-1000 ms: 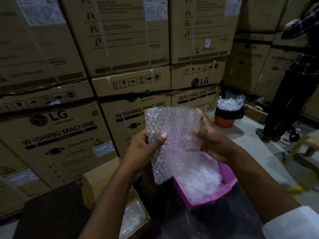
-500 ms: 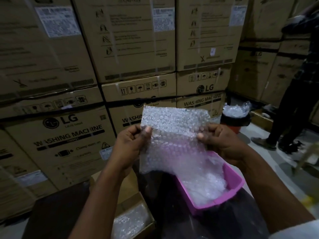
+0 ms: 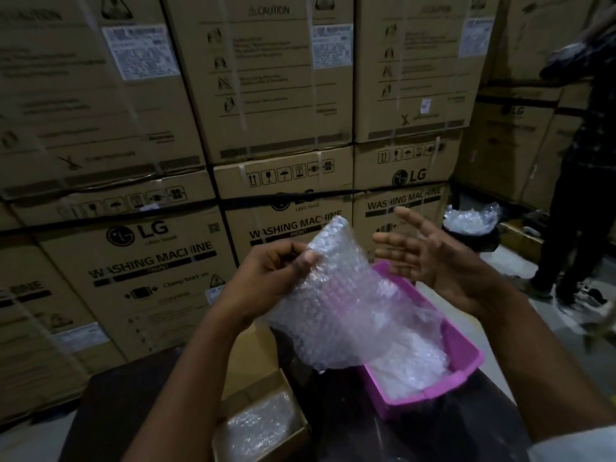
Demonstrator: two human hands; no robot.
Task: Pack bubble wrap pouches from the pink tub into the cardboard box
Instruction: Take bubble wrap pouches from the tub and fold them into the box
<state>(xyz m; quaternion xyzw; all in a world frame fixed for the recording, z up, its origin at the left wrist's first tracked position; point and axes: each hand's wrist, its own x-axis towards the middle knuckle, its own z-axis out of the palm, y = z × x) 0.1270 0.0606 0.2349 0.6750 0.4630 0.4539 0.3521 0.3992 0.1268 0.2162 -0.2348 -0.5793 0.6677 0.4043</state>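
Left hand [image 3: 273, 275] raised, thumb and fingers pinched together, forearm angled up from below. Right hand [image 3: 430, 258] beside it, palm inward, fingers straight and spread, holding nothing.

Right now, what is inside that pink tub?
The pink tub holds clear bubble wrap pouches. The pouch pinched in the left hand covers its near-left part, so the number cannot be counted.

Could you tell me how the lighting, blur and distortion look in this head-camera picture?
Head view: dim overall, and the dark table loses detail; the stacked cartons bow outward from the wide-angle lens; the left edge and the bystander at right are smeared; the bubble wrap pouch in the left hand catches pale highlights; the open right hand is fairly sharp.
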